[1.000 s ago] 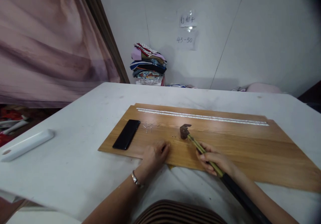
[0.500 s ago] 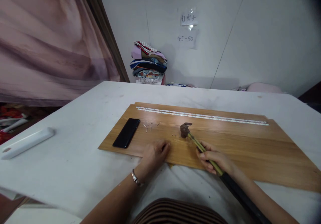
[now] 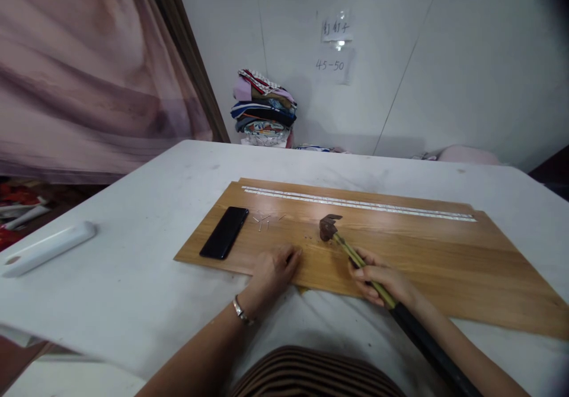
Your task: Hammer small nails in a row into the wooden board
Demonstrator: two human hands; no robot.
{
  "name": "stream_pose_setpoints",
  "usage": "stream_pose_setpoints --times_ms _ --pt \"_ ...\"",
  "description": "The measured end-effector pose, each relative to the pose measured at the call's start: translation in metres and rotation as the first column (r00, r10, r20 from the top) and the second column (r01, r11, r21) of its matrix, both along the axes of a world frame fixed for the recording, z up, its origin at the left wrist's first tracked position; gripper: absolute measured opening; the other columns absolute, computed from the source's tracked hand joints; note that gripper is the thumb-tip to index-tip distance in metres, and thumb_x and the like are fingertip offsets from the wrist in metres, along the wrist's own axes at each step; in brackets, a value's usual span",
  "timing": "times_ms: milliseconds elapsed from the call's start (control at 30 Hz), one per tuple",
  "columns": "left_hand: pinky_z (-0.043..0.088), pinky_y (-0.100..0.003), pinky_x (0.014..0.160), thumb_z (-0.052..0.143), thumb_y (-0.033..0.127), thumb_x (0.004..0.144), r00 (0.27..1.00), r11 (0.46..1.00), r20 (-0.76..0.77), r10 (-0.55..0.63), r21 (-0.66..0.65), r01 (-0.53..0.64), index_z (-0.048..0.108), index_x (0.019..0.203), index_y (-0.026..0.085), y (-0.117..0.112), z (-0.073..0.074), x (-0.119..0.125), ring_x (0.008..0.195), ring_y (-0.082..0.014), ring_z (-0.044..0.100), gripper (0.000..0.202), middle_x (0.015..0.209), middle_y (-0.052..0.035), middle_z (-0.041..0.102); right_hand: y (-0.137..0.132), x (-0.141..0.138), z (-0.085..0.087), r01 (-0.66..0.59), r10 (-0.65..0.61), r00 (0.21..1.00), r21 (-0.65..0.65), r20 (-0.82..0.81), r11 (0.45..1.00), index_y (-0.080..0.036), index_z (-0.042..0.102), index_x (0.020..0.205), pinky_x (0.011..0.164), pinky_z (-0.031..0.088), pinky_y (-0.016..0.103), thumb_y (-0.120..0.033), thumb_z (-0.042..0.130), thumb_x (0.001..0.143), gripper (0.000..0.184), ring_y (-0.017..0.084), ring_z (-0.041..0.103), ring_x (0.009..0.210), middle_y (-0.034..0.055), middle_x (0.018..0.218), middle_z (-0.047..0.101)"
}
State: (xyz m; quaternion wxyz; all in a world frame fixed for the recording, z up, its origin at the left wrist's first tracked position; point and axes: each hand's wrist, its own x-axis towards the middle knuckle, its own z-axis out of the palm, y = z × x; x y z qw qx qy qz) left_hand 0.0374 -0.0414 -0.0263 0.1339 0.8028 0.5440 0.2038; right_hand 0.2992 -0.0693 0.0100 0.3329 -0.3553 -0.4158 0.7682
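Note:
My right hand (image 3: 377,275) is wrapped round the yellow-green part of a claw hammer's handle (image 3: 362,266), above its black grip. The rusty brown hammer head (image 3: 328,228) is over the middle of a wood-grain board (image 3: 400,249), its claw pointing right; I cannot tell whether it touches the wood. My left hand (image 3: 274,269) rests at the near edge of the board, fingers curled in, and nothing shows in it. Small dark specks (image 3: 309,237), perhaps nail heads, sit in the board between that hand and the hammer head. Several loose nails (image 3: 264,221) lie further left.
A black phone (image 3: 224,233) lies on the board's left end. Two white measuring strips (image 3: 355,203) run along its far side. The board lies on a white table (image 3: 146,207) with a white plastic piece (image 3: 48,249) at left. Folded cloths (image 3: 264,109) are stacked by the wall.
The view has shifted very slightly. The hammer head seems to have tipped a little; both hands stay where they were.

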Motion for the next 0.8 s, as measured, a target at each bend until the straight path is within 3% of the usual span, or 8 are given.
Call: stream_pose_setpoints --times_ms 800 --pt "0.033 -0.026 0.063 0.040 0.035 0.097 1.000 1.000 0.012 -0.001 0.004 0.001 0.054 0.071 0.019 -0.0006 0.0015 0.0005 0.068 -0.0132 0.053 0.034 0.072 -0.0013 0.061 -0.0002 -0.0001 0.0015 0.027 -0.027 0.999 -0.015 0.019 1.000 -0.020 0.048 0.084 0.026 0.026 0.012 -0.030 0.067 0.070 0.026 0.003 0.029 0.031 -0.0108 0.047 0.044"
